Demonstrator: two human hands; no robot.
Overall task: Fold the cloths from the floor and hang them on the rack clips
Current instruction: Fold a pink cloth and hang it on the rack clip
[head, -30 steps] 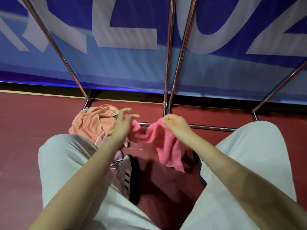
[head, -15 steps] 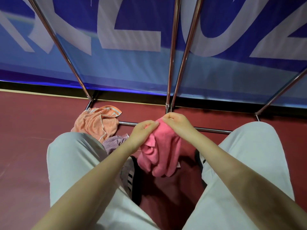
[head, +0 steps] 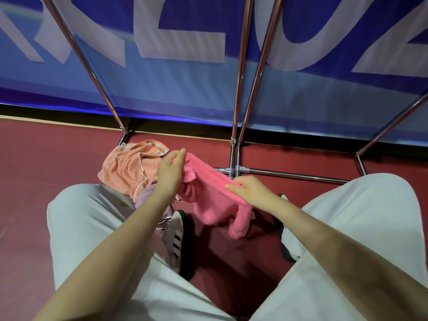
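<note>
Both forearms reach forward and down between the knees, the hands apart with a pink cloth (head: 215,200) stretched between them above the red floor (head: 46,163). The left hand (head: 170,172) is raised, fingers curled, pinching the cloth's upper left edge between thumb and fingertips. The right hand (head: 252,189) sits lower, palm down, its fingers and thumb closed over the cloth's right edge. The rest of the cloth hangs in loose folds below the hands. An orange cloth (head: 129,167) lies crumpled on the floor left of the left hand, beside the foot of the metal rack (head: 236,93). A purple cloth (head: 148,195) peeks out under the left forearm.
</note>
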